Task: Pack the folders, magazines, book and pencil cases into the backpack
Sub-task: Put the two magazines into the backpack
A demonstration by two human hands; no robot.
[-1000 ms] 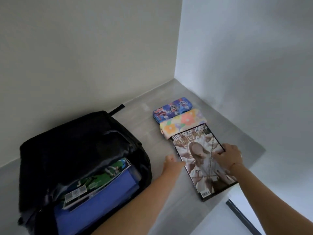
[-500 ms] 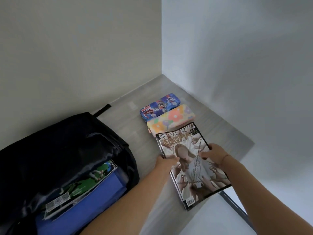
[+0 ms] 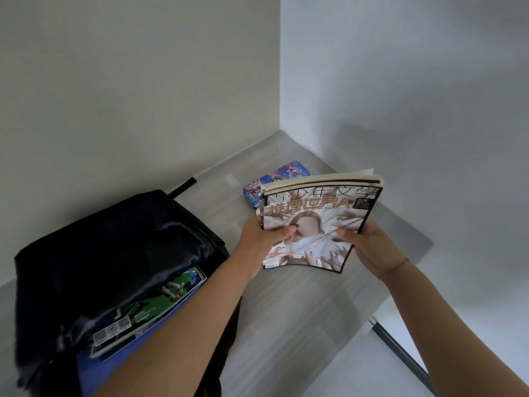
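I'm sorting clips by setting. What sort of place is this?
Probably a plain indoor corner, perhaps a study spot: two bare walls meet behind a grey tabletop bearing an open black backpack and a pencil case.

Table [image 3: 300,325]: grey wood-grain top, far corner meets both walls
Back wall [image 3: 128,81]: plain cream
Side wall [image 3: 415,81]: plain white

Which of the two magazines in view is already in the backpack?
The green-cover magazine, lying in the black backpack on a blue folder. The pale-cover magazine is gripped by the left hand and right hand above the table.
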